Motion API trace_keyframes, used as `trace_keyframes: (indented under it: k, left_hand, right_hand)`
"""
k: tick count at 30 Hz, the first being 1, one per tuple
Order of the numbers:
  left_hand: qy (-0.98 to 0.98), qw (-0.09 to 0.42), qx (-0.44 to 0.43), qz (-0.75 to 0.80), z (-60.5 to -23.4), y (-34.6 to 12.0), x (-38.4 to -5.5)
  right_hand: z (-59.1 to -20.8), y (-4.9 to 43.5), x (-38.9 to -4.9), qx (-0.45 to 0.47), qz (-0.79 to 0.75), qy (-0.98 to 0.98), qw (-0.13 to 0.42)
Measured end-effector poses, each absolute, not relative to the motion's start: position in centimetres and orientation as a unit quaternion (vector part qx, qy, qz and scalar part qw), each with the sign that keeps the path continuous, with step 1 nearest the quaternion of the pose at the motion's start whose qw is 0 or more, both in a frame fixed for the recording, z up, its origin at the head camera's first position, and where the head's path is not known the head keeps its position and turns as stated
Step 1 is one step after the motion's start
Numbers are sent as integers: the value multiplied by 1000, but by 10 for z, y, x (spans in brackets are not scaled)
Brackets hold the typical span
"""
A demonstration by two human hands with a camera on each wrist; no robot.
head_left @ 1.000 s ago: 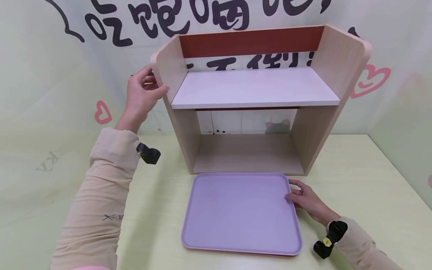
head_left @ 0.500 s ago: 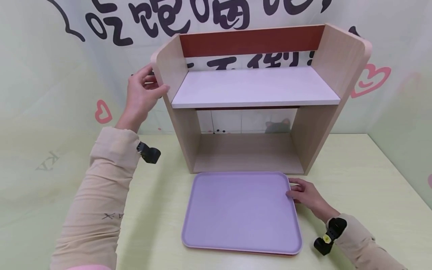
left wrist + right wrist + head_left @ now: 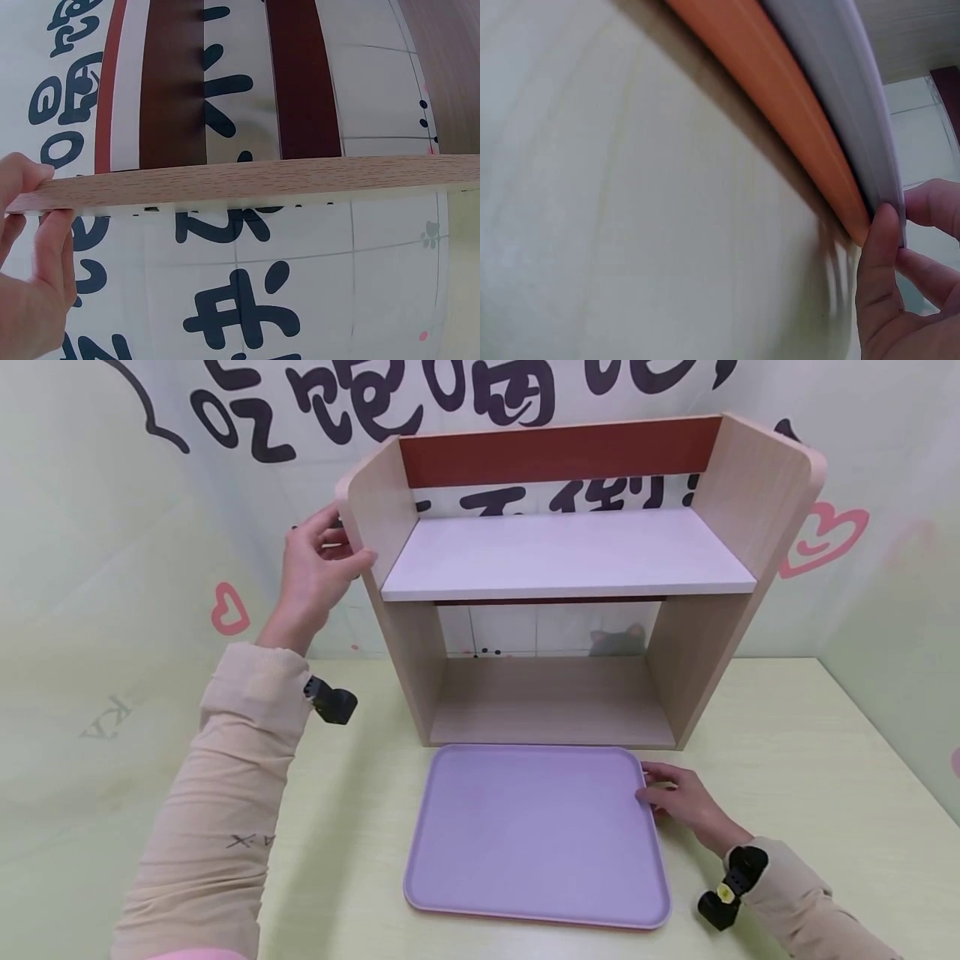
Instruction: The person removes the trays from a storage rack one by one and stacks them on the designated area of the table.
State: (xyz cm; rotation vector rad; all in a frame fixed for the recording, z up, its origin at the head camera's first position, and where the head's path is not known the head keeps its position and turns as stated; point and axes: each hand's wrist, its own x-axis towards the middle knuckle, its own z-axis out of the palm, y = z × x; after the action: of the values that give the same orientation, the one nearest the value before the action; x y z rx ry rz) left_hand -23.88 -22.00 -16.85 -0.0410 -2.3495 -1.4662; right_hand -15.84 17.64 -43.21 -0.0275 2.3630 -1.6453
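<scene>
A two-tier wooden desk shelf (image 3: 562, 556) with a white middle board stands at the back of the table. My left hand (image 3: 313, 568) grips the upper front edge of its left side panel (image 3: 262, 182), thumb on one face and fingers on the other. In front of the shelf lies a purple rectangular tray (image 3: 536, 835). Its right rim is pinched between the thumb and fingers of my right hand (image 3: 682, 800). The right wrist view shows an orange tray (image 3: 780, 105) directly beneath the purple tray (image 3: 840, 90); from the head it is almost wholly hidden.
The pale wooden table (image 3: 795, 760) extends on both sides of the shelf. Behind it hangs a white backdrop (image 3: 247, 527) with black lettering and pink hearts. The shelf's lower board (image 3: 555, 697) lies just behind the purple tray's far edge.
My right hand has shifted slightly at the purple tray's rim. The tray's near edge now sits a touch lower in view, covering more of the tray beneath. My left hand stays put.
</scene>
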Motion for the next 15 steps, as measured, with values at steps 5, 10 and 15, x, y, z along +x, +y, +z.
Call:
trace_keyframes:
  k: [5,10,15]
  left_hand:
    - [-837,186,-14,-515,-170,-220,-240]
    - [-838,186,-15,-513,-170,-220,-240]
    - [-836,188,-14,-515,-170,-220,-240]
  right_hand:
    - [-436,177,-158,-6,-563,816,133]
    - [-440,179,-158,-10,-568,811,136]
    - [-442,179,-160,-12,-572,809,137]
